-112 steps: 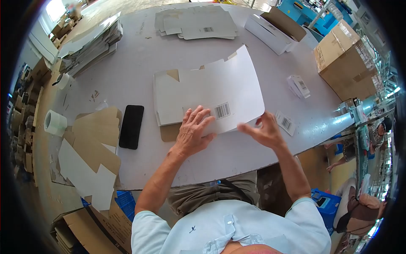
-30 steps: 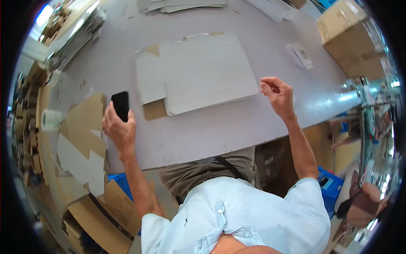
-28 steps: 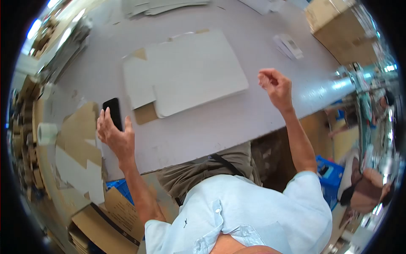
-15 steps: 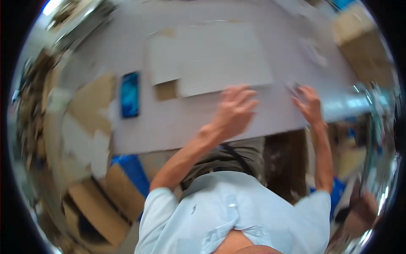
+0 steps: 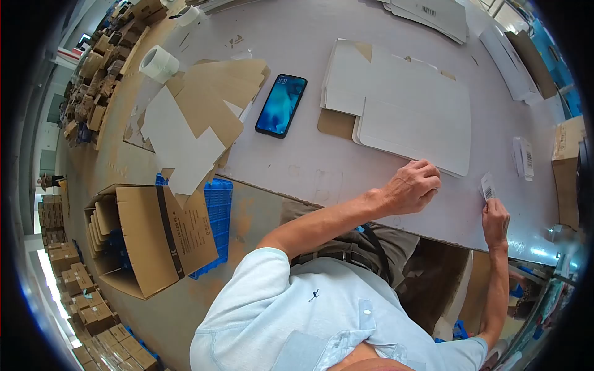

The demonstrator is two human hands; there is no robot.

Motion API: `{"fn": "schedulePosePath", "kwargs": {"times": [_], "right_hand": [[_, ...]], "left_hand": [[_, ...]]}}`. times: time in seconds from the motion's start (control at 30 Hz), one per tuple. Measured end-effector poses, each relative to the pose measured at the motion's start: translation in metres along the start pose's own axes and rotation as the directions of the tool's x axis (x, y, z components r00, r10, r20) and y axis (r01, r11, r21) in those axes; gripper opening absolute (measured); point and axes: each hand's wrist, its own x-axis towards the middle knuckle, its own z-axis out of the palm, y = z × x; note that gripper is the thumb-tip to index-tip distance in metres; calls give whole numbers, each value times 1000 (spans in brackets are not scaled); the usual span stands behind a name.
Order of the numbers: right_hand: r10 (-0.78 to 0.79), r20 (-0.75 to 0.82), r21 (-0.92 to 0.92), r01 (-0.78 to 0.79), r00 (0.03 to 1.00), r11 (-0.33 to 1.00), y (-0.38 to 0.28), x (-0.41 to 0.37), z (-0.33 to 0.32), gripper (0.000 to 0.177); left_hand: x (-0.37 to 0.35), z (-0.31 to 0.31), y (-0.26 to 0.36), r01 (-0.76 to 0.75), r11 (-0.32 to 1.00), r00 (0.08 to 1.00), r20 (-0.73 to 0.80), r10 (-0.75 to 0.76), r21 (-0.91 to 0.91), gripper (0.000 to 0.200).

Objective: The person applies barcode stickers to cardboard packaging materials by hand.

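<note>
A flat white cardboard box [image 5: 414, 105], unfolded with brown patches showing, lies on the table [image 5: 297, 167]. At its near edge is my left hand [image 5: 413, 187], its fingers curled together; whatever they may hold is hidden. Farther right, my right hand [image 5: 495, 224] pinches a small white barcode label [image 5: 488, 186] just above the tabletop. A small stack of similar labels [image 5: 523, 158] lies beyond that hand. To the left of the box rests a phone [image 5: 281, 106] with a lit blue screen.
Cut cardboard pieces [image 5: 213, 102] overhang the table's left edge near a tape roll [image 5: 159, 63]. White flat boxes [image 5: 427, 17] are stacked at the back, and an open white box [image 5: 508, 65] lies at right. A brown carton [image 5: 164, 238] stands by a blue crate [image 5: 214, 213].
The view has swung, so the table items appear farther right and sharper. My left hand's spread fingers have curled in by the box edge. My right hand now clearly pinches the label.
</note>
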Motion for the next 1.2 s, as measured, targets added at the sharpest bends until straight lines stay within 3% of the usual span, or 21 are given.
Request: {"fn": "schedulePosePath", "kwargs": {"times": [0.17, 0.27, 0.3, 0.33, 0.37, 0.4, 0.5, 0.57, 0.63, 0.67, 0.7, 0.73, 0.77, 0.8, 0.83, 0.93, 1.03, 1.2], "right_hand": [[28, -133, 28, -24, 991, 999, -16, -2, -8, 9], [1, -368, -26, -12, 930, 1000, -35, 6, -47, 16], [-61, -441, -64, 36, 895, 997, -42, 9, -59, 16], [-126, -450, -78, 102, 884, 992, -55, 13, -73, 17], [-194, -463, -79, 178, 865, 981, -68, 20, -87, 19], [-243, -459, -84, 230, 855, 970, -81, 24, -98, 17], [-335, -463, -57, 349, 821, 935, -107, 31, -96, 17], [-382, -467, -28, 419, 797, 907, -120, 36, -94, 19], [-166, -549, 160, 297, 819, 941, -131, 46, -99, 23], [-172, -553, 163, 309, 815, 937, -133, 45, -94, 23], [135, -454, 518, 138, 881, 844, -135, 40, -85, 23], [388, -242, 790, -51, 889, 610, -137, 39, -76, 23], [382, -239, 795, -46, 893, 605, -139, 41, -66, 23], [456, -12, 953, -127, 890, 274, -143, 43, -58, 20], [447, 224, 975, -205, 866, -92, -146, 44, -54, 19], [364, 287, 954, -231, 886, -190, -156, 53, -52, 18], [332, 259, 959, -201, 907, -200, -160, 58, -46, 16], [340, 220, 974, -187, 914, -128, -170, 64, -47, 14]], "left_hand": [[2, -2, 4, 8, 1000, 999, 42, -9, 20, 9], [4, 0, 13, -11, 994, 999, 30, 14, -105, 14], [2, 0, 16, 307, 869, 952, 126, -280, -388, 13], [4, 3, 17, 590, 583, 801, 313, -511, -558, 16], [13, 2, 20, 586, 580, 807, 341, -482, -566, 16], [24, -8, 30, 676, 227, 699, 514, -497, -701, 19], [37, -16, 48, 692, -163, 579, 675, -457, -703, 21], [24, -7, 35, 598, 55, 687, 477, -548, -800, 19], [16, -12, 28, 559, 119, 706, 396, -587, -820, 16], [12, -18, 26, 532, 173, 707, 323, -629, -829, 13], [8, -24, 25, 505, 226, 704, 247, -666, -833, 11], [4, -30, 23, 502, 231, 700, 235, -674, -834, 11], [1, -35, 23, 494, 235, 696, 218, -684, -837, 11], [-3, -39, 23, 489, 239, 692, 207, -691, -839, 11], [-5, -41, 23, 495, 239, 690, 211, -692, -835, 11], [-9, -45, 24, 512, 242, 669, 206, -714, -824, 13], [-13, -47, 25, 505, 240, 654, 186, -733, -829, 13], [-20, -50, 22, 547, 253, 627, 190, -756, -798, 14]]}}
